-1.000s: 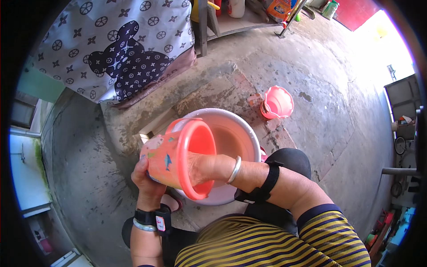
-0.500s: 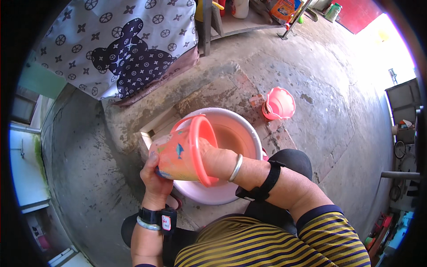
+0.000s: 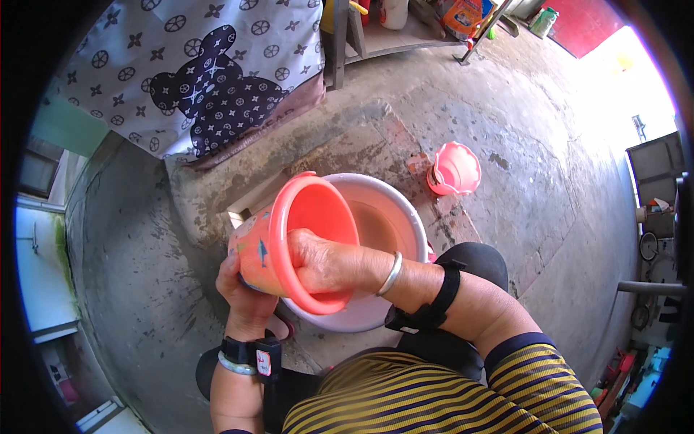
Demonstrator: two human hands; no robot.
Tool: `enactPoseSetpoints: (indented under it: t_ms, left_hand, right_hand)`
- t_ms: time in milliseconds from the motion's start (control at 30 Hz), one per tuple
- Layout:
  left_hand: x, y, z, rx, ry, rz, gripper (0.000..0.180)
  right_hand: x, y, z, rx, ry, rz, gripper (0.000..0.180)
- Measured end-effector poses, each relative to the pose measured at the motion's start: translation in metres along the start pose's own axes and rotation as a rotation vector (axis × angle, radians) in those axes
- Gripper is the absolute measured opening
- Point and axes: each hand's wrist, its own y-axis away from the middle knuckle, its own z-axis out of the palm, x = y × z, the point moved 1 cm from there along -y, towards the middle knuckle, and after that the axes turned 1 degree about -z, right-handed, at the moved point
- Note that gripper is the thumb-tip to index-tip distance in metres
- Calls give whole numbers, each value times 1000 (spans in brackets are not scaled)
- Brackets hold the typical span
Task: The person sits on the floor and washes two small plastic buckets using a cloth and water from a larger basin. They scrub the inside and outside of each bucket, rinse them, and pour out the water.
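My left hand (image 3: 244, 295) grips the outside of a coral-pink plastic bucket (image 3: 316, 201) near its base, thumb along the printed wall. The bucket is tilted, its mouth turned to the right and toward me. Inside it, my right hand (image 3: 312, 260) is curled against the inner wall; the fingertips and anything in them are hidden. Beneath and behind the bucket stands a wide pale pink basin (image 3: 413, 224) holding cloudy brownish water (image 3: 377, 228).
A smaller pink container with a wavy rim (image 3: 457, 169) stands on the concrete floor (image 3: 535, 181) beyond the basin. A low raised ledge (image 3: 195, 210) runs at the left. Farther back are a patterned cloth (image 3: 130, 79) and a shelf (image 3: 390, 45) with bottles and packets.
The bucket has turned so its mouth faces me more, and shifted slightly left. My right hand has moved left with it, and more of its back shows.
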Motion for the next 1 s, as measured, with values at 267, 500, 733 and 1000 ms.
enactPoseSetpoints:
  t_ms: [267,500,733,1000]
  left_hand:
    - [8,-7,-5,-83,73,-139,75]
    - [-3,-7,2,-19,61,-128,76]
    - [0,3,-4,36,-71,-136,79]
    - [7,-4,-1,-36,-50,-49,75]
  right_hand:
    - [19,8,27,94,384,-102,51]
    - [26,11,16,42,543,184,53]
    - [18,11,9,72,386,197,51]
    - [16,8,7,99,201,210,49]
